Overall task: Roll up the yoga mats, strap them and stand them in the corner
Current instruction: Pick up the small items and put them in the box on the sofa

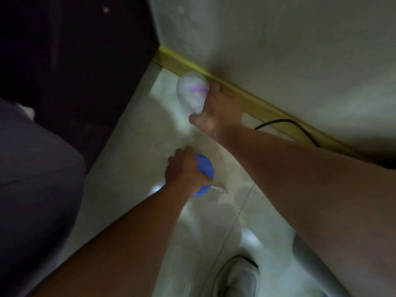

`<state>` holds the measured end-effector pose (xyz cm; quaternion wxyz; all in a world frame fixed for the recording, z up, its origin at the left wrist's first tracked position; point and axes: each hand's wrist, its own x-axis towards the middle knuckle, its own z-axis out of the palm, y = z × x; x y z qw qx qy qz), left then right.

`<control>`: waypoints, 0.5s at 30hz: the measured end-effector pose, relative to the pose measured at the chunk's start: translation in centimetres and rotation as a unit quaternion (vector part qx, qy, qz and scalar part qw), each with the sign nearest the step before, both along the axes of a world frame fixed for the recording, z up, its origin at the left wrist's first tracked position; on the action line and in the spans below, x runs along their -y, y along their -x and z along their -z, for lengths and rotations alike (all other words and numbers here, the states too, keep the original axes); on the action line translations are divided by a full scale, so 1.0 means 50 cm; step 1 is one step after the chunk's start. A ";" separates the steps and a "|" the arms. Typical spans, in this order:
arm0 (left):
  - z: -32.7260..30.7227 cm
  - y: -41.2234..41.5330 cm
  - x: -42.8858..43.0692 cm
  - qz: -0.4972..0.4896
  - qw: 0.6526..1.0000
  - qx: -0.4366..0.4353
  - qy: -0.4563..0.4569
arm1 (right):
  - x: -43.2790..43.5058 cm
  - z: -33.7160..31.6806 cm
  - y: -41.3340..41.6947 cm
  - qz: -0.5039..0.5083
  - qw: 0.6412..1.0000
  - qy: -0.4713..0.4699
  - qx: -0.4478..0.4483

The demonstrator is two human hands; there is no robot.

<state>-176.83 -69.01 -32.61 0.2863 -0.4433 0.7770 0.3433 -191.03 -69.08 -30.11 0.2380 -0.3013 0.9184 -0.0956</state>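
Observation:
A rolled white yoga mat (191, 91) with a pink mark stands on end near the corner, seen from above, close to the yellow skirting board (252, 99). My right hand (214, 110) grips its top end from the right. A rolled blue yoga mat (205, 167) stands nearer to me on the pale floor. My left hand (184, 170) grips the top of the blue roll from the left. A white strap end (220, 189) pokes out just below that hand. The frame is blurred, so the mats' bodies below the tops are hard to make out.
A dark cabinet or door (81, 61) forms the left side of the corner, with the white wall (278, 50) on the right. A black cable (295, 127) runs along the skirting. Grey furniture (36, 168) sits at the left. My white shoe (242, 277) shows at the bottom.

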 end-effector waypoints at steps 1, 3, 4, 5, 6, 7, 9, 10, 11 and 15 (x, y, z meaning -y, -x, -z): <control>-0.015 -0.004 0.001 -0.070 0.997 -0.004 -0.017 | -0.016 -0.022 0.000 0.010 1.000 0.003 0.006; -0.062 -0.013 -0.006 -0.153 0.986 -0.022 -0.064 | -0.056 -0.079 -0.004 0.031 0.999 0.007 0.019; -0.092 -0.016 -0.014 -0.174 0.981 -0.031 -0.084 | -0.076 -0.115 -0.005 0.041 0.999 0.006 0.021; -0.127 -0.018 -0.022 -0.192 0.976 -0.040 -0.096 | -0.094 -0.157 -0.007 0.052 0.998 0.001 0.023; -0.167 -0.020 -0.030 -0.214 0.970 -0.048 -0.107 | -0.111 -0.205 -0.008 0.066 0.997 -0.008 0.027; -0.212 -0.021 -0.036 -0.239 0.962 -0.061 -0.117 | -0.128 -0.256 -0.010 0.081 0.996 -0.015 0.032; -0.322 -0.018 -0.045 -0.288 0.943 -0.093 -0.139 | -0.157 -0.373 -0.011 0.107 0.993 -0.022 0.040; -0.385 -0.016 -0.048 -0.310 0.933 -0.107 -0.145 | -0.170 -0.437 -0.012 0.119 0.992 -0.023 0.040; -0.451 -0.015 -0.049 -0.329 0.925 -0.117 -0.150 | -0.182 -0.506 -0.014 0.130 0.991 -0.021 0.037; -0.725 -0.035 -0.040 -0.353 0.911 -0.131 -0.170 | -0.228 -0.803 -0.040 0.161 0.986 -0.018 0.037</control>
